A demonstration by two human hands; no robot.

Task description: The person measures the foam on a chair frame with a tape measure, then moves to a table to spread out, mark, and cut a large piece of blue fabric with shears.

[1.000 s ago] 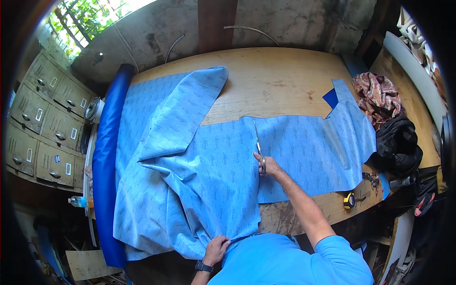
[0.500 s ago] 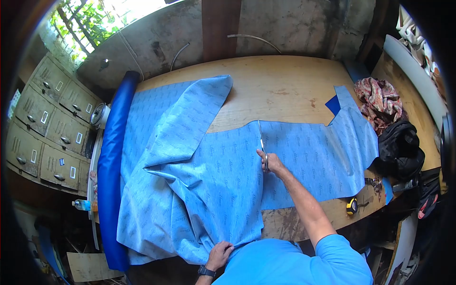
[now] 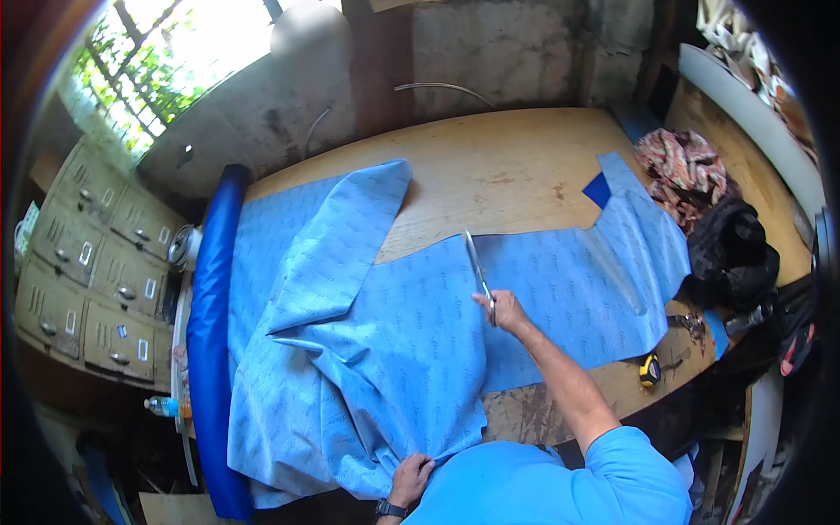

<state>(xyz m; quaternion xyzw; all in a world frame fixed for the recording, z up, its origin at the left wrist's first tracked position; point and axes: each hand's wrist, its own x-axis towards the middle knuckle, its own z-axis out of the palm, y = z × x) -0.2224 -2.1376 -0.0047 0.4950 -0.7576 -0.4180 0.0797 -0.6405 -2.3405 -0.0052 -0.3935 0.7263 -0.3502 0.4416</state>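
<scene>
Blue printed sheet material point(image 3: 420, 324) lies over the wooden table, folded and wrinkled on its left part. My right hand point(image 3: 503, 311) is closed around the handles of metal scissors point(image 3: 477, 262), whose blades point away from me near the sheet's far edge. A cut line runs down the sheet from there to the near side. My left hand point(image 3: 411, 477), with a watch on the wrist, is closed on the sheet's near edge, close to my body. The dark blue roll point(image 3: 213, 332) lies along the sheet's left side.
Beyond the sheet shows the wooden table point(image 3: 490, 166). At the right are a patterned cloth point(image 3: 682, 171), a black bag point(image 3: 733, 258) and a yellow tape measure point(image 3: 649, 370). Metal lockers point(image 3: 96, 262) and a bottle point(image 3: 162, 406) are at the left.
The camera view has tilted and shifted slightly. The scissors now lean more to the left and their blades look wider apart. My left hand keeps its hold on the near edge.
</scene>
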